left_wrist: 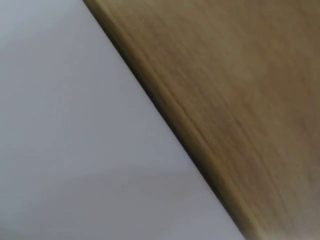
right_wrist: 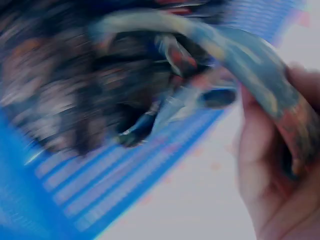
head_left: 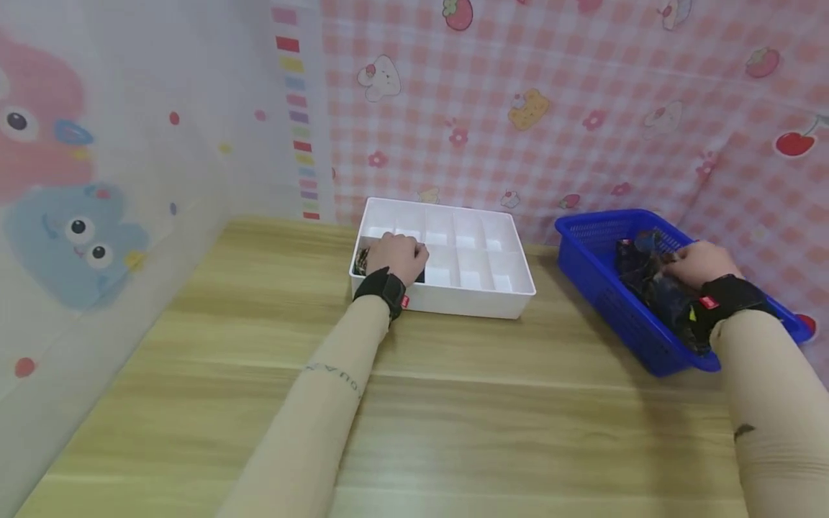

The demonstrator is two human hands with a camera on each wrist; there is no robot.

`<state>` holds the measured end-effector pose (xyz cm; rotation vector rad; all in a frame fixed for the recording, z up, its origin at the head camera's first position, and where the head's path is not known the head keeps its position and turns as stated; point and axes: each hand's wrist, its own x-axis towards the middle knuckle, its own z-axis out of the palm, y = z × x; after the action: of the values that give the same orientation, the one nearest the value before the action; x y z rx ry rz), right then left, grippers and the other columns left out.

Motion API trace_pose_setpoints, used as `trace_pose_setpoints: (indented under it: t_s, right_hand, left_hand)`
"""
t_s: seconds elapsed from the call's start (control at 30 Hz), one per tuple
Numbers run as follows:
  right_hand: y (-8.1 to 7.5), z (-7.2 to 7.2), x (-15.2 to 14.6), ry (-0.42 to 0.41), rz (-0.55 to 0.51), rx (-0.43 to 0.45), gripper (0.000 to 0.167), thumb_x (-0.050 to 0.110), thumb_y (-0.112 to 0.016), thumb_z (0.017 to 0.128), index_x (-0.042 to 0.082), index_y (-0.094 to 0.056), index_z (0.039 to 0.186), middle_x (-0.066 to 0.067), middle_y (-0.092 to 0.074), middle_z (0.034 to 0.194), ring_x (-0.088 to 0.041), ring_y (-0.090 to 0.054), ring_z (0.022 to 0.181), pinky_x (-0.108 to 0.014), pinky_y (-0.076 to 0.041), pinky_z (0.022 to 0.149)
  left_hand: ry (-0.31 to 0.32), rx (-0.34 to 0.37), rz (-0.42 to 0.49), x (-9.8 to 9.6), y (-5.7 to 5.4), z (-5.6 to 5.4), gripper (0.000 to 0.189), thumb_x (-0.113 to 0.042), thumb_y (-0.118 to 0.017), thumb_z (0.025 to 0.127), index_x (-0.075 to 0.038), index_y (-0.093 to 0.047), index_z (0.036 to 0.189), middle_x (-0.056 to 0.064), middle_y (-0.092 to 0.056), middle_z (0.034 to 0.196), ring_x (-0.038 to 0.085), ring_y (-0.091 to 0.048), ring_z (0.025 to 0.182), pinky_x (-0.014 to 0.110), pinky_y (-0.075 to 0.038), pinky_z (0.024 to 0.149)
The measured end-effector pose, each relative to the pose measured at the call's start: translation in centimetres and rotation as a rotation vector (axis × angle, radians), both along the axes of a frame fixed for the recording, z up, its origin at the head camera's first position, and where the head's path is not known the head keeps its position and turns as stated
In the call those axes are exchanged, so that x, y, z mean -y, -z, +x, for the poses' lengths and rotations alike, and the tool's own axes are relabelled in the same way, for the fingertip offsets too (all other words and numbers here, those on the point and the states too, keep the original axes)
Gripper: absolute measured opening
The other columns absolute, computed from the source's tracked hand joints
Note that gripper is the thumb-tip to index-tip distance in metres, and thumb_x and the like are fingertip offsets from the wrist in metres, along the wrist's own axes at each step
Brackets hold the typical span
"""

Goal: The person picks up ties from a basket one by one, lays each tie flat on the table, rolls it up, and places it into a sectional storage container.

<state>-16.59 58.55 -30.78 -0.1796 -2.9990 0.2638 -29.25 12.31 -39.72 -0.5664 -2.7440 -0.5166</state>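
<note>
the left hand point(head_left: 396, 257) reaches over the near side of the white divided tray point(head_left: 473, 302), its fingers bent down at the front-left end, probably to get at the dark patterned item point(head_left: 360, 262) partly hidden there; whether it grips that item cannot be told, and the left wrist view does not show the hand. the right hand point(head_left: 702, 262) is curled round a curved mottled band point(right_wrist: 250, 55) near one end, which arches towards the dark pile point(head_left: 670, 296) in the blue basket point(head_left: 599, 298). a hold near the end seems handy for telling one piece from the jumble, though blur hides detail. tray and basket stand apart on the wooden table point(head_left: 486, 417), likely so both hands work without crossing.
</note>
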Motion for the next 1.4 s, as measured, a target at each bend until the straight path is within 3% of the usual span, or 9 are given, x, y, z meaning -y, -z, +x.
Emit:
trace_pose_setpoints:
  t_s: [0.1, 0.23, 0.47, 0.67, 0.8, 0.97, 1.1, 1.23, 1.4]
  right_hand:
    - [-2.8, 0.4, 3.2, 0.005, -0.07, -0.222, 0.04, 0.026, -0.06, 0.092, 0.008, -0.051, 0.057, -0.002, -0.053, 0.058, -0.021, -0.051, 0.058, -0.036, -0.043, 0.057]
    - [-4.1, 0.9, 10.4, -0.046, -0.355, -0.412, 0.034, 0.03, -0.064, 0.092, 0.013, -0.059, 0.064, 0.013, -0.054, 0.058, -0.005, -0.047, 0.057, -0.021, -0.037, 0.053]
    - [2.3, 3.5, 23.8, -0.345, -0.623, -0.325, 0.026, 0.018, -0.067, 0.092, 0.003, -0.06, 0.073, 0.002, -0.05, 0.061, -0.01, -0.044, 0.053, -0.024, -0.037, 0.048]
    - [8.4, 7.2, 28.3, -0.543, -0.649, -0.244, 0.006, 0.01, -0.066, 0.091, 0.007, -0.071, 0.093, 0.007, -0.045, 0.062, -0.007, -0.039, 0.053, -0.025, -0.034, 0.051]
    - [10.1, 9.5, 29.8, -0.669, -0.713, -0.201, 0.011, 0.007, -0.065, 0.09, 0.007, -0.071, 0.1, 0.005, -0.062, 0.08, -0.008, -0.054, 0.07, -0.025, -0.045, 0.061]
    - [11.1, 11.8, 32.1, -0.886, -0.722, -0.065, 0.016, 0.008, -0.066, 0.09, 0.007, -0.071, 0.105, 0.0, -0.069, 0.105, -0.012, -0.061, 0.099, -0.029, -0.05, 0.086]
    - [12.2, 12.9, 32.2, -0.981, -0.726, 0.057, 0.017, 0.01, -0.065, 0.092, 0.007, -0.071, 0.108, -0.003, -0.066, 0.112, -0.014, -0.059, 0.108, -0.031, -0.046, 0.094]
    - [12.9, 13.6, 30.2, -0.841, -0.862, 0.19, 0.023, 0.011, -0.065, 0.092, 0.002, -0.067, 0.113, -0.009, -0.064, 0.114, -0.016, -0.059, 0.106, -0.034, -0.048, 0.093]
    - [13.2, 12.6, 25.7, -0.318, -1.255, 0.24, 0.035, 0.019, -0.055, 0.098, -0.008, -0.05, 0.12, -0.015, -0.06, 0.103, -0.018, -0.062, 0.084, -0.034, -0.054, 0.077]
  left_hand:
    - [-0.009, -0.002, -0.001, 0.8, 0.1, 0.0, 0.044, -0.033, -0.043, 0.098, -0.014, -0.049, 0.059, 0.002, -0.058, 0.064, 0.028, -0.056, 0.076, 0.037, -0.044, 0.061]
    - [-0.012, -0.005, 0.013, 1.9, 0.1, -0.8, 0.043, -0.033, -0.042, 0.097, -0.013, -0.048, 0.059, 0.003, -0.054, 0.06, 0.028, -0.055, 0.074, 0.038, -0.043, 0.06]
    - [0.046, -0.042, 0.035, 2.8, -0.7, -0.9, 0.03, -0.03, -0.047, 0.098, -0.014, -0.072, 0.094, 0.005, -0.069, 0.104, 0.029, -0.052, 0.116, 0.048, -0.041, 0.092]
    - [0.415, -0.101, -0.055, 0.8, -1.6, 4.5, 0.038, -0.021, -0.057, 0.095, -0.022, -0.06, 0.133, 0.007, -0.06, 0.126, 0.027, -0.051, 0.119, 0.045, -0.045, 0.089]
    - [0.673, 0.008, -0.103, -0.6, -0.9, 8.1, 0.04, -0.02, -0.053, 0.099, -0.019, -0.054, 0.139, 0.007, -0.06, 0.129, 0.025, -0.056, 0.115, 0.039, -0.048, 0.088]
    - [0.735, 0.319, -0.105, -1.6, 0.5, 10.8, 0.052, -0.045, -0.048, 0.1, -0.018, -0.047, 0.144, 0.006, -0.063, 0.124, 0.019, -0.06, 0.111, 0.032, -0.047, 0.091]
    - [0.766, 0.368, -0.236, -2.0, 2.0, 13.0, 0.068, -0.049, -0.063, 0.089, -0.019, -0.043, 0.147, 0.002, -0.066, 0.111, 0.014, -0.061, 0.097, 0.028, -0.048, 0.08]
    - [0.782, 0.154, -0.366, -1.9, 3.2, 15.1, 0.046, -0.035, -0.066, 0.09, -0.018, -0.059, 0.132, -0.001, -0.066, 0.103, 0.015, -0.063, 0.091, 0.031, -0.05, 0.078]
    - [0.744, 0.006, -0.464, -0.5, 4.0, 15.8, 0.02, -0.019, -0.067, 0.088, -0.019, -0.066, 0.108, -0.003, -0.064, 0.09, 0.016, -0.064, 0.079, 0.033, -0.051, 0.068]
